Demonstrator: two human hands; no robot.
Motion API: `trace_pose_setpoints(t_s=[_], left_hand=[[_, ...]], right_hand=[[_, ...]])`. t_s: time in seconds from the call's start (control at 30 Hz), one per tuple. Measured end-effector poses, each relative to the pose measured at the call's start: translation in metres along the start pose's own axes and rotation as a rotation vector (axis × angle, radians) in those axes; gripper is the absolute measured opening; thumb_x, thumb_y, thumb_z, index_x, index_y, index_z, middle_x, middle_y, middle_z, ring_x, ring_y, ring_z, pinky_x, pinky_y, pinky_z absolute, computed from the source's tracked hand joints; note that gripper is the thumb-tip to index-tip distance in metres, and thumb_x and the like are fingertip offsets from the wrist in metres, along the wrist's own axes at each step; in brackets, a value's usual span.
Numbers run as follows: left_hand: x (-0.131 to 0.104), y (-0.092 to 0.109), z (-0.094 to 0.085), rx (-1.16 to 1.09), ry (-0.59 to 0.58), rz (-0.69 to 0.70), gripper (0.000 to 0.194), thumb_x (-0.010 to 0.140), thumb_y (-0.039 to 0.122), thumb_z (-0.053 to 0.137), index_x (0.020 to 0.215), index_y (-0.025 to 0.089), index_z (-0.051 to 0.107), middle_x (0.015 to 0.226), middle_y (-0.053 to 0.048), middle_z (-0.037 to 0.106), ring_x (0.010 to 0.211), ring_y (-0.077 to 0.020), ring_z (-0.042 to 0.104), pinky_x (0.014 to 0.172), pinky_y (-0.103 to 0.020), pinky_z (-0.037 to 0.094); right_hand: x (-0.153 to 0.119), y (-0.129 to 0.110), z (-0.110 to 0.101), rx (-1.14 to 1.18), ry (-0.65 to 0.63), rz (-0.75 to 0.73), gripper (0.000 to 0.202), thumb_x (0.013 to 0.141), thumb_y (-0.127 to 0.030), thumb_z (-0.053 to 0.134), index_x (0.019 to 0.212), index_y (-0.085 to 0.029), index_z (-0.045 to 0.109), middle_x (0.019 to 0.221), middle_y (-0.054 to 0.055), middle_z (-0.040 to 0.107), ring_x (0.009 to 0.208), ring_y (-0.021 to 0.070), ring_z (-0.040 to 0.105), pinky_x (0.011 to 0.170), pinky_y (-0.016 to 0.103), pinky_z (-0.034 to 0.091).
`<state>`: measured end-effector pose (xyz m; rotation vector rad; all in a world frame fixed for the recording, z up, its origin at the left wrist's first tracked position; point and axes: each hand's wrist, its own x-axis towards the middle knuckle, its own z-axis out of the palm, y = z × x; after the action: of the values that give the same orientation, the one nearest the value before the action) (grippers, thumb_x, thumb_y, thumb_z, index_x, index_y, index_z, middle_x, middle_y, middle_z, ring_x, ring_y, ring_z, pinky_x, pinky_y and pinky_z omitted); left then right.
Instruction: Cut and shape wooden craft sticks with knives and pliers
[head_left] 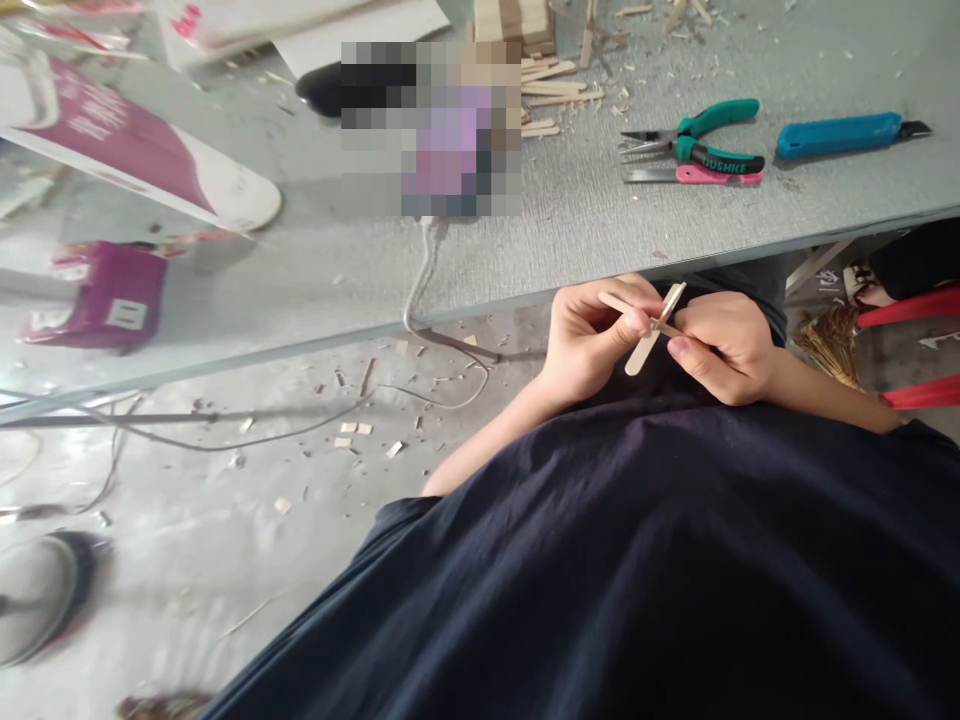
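Over my lap, just off the table's near edge, my left hand (pixel 592 335) and my right hand (pixel 724 345) are close together. Between them are crossed flat wooden sticks (pixel 643 352). The thumb and fingers of my left hand pinch the crossing and one stick's left part. My right hand is closed around the right end of that same stick, its thumb at the tip. A second stick slants across the first, with both its ends showing. Whether more sticks lie in the stack is hard to tell.
Green-handled pliers (pixel 720 150), a pink-handled tool (pixel 712 175) and a blue cutter (pixel 844 135) with its blade out lie on the table (pixel 555 235). Wooden sticks (pixel 555 90), a cabled device, a white-and-purple container (pixel 135 140) and a purple box (pixel 124 295) are farther left.
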<state>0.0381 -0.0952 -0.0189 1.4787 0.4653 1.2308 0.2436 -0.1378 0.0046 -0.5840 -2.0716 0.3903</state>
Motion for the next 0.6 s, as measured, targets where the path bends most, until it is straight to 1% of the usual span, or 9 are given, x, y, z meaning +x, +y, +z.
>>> trace_pose_setpoints(t_s=[0.07,0.2,0.37,0.5,0.6], left_hand=[[0.0003,-0.0007,-0.0001,-0.033,-0.015,-0.021,0.051,0.095,0.073,0.096,0.081,0.026,0.082,0.084,-0.003,0.083,0.071,-0.0147,0.073,0.07,-0.034,0.063],[0.0013,-0.0003,-0.0013,-0.084,-0.043,0.006,0.043,0.098,0.065,0.097,0.083,0.027,0.085,0.084,-0.003,0.083,0.072,-0.0143,0.074,0.072,-0.033,0.063],[0.001,-0.0027,-0.0013,-0.083,-0.024,-0.041,0.044,0.094,0.069,0.098,0.083,0.028,0.086,0.086,-0.004,0.084,0.076,-0.017,0.076,0.074,-0.036,0.065],[0.0007,-0.0058,0.0,-0.062,-0.007,0.014,0.044,0.097,0.067,0.096,0.083,0.028,0.085,0.084,-0.003,0.084,0.074,-0.0159,0.075,0.074,-0.035,0.064],[0.0015,-0.0047,-0.001,-0.006,0.002,0.075,0.041,0.101,0.066,0.093,0.085,0.028,0.086,0.084,-0.004,0.083,0.074,-0.0159,0.075,0.073,-0.035,0.064]], right_hand=[[-0.0002,-0.0001,-0.0011,-0.009,-0.015,0.003,0.043,0.121,-0.028,0.053,0.08,-0.028,0.038,0.065,-0.005,0.041,0.059,0.0136,0.038,0.059,0.037,0.03],[-0.0015,0.0022,-0.0014,-0.017,-0.036,0.022,0.045,0.123,-0.032,0.051,0.08,-0.028,0.039,0.065,-0.005,0.042,0.059,0.0132,0.039,0.06,0.036,0.031],[-0.0023,0.0057,0.0012,0.01,-0.014,0.019,0.046,0.123,-0.032,0.051,0.079,-0.027,0.039,0.065,-0.006,0.041,0.059,0.0125,0.039,0.06,0.035,0.03],[-0.0026,0.0068,0.0025,-0.009,-0.005,0.017,0.045,0.124,-0.033,0.051,0.08,-0.027,0.039,0.065,-0.006,0.042,0.058,0.0123,0.038,0.061,0.035,0.031],[-0.0042,0.0078,0.003,-0.048,-0.012,0.025,0.043,0.123,-0.033,0.051,0.082,-0.027,0.044,0.067,-0.005,0.046,0.059,0.0131,0.04,0.062,0.035,0.032]])
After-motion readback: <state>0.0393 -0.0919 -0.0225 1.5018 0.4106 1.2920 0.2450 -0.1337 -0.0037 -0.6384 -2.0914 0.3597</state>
